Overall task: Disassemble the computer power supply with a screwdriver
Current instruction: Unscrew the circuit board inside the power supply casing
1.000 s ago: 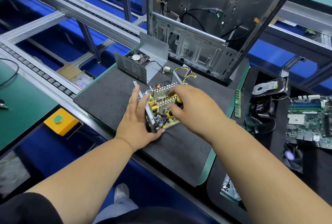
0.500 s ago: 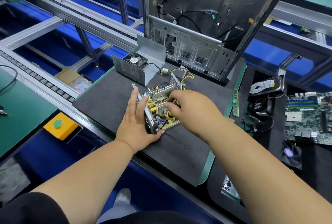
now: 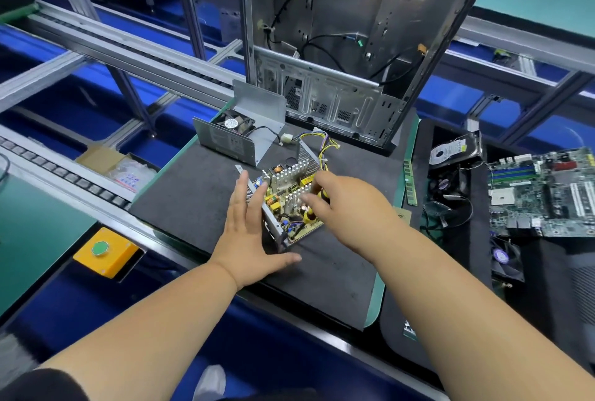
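- Bracing the opened power supply (image 3: 286, 204) on the dark mat (image 3: 193, 194) of the tabletop, the left hand (image 3: 248, 233) lies flat with straight, spread fingers against the unit's left metal wall; its thumb rests on the mat near the front corner.
- The right hand (image 3: 341, 204) reaches over the circuit board from the right with curled fingers. A yellow-and-black object peeks from under the fingers, probably the screwdriver handle, though I cannot tell for certain what is held.
- The supply sits straight ahead between the two hands, its long axis running from the near corner away and slightly left, with the yellow wire bundle (image 3: 325, 146) trailing off its far right end.
- Its removed cover (image 3: 238, 133), with the fan (image 3: 235, 124) inside, stands just behind it, in front of the empty computer case (image 3: 338, 46).
- Judging by this, the right hand is the one over the board, so the next loosening or lifting should come from that side while the left steadies the wall.
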The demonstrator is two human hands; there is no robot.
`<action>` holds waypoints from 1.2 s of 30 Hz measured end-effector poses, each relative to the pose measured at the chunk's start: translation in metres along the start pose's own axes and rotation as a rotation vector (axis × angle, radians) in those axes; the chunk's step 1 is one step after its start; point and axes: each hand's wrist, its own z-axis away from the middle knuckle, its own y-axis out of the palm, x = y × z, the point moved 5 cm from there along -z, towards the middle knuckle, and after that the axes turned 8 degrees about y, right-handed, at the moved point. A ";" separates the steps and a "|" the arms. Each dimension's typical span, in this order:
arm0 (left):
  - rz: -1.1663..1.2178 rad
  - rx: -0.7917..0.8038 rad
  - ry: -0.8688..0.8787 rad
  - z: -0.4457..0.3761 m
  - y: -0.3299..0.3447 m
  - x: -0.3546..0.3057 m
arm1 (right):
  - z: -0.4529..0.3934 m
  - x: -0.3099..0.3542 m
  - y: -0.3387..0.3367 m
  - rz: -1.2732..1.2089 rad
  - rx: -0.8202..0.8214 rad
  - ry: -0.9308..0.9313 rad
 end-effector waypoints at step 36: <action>0.083 0.153 0.139 -0.071 -0.073 0.019 | 0.025 0.018 0.003 0.085 -0.107 0.353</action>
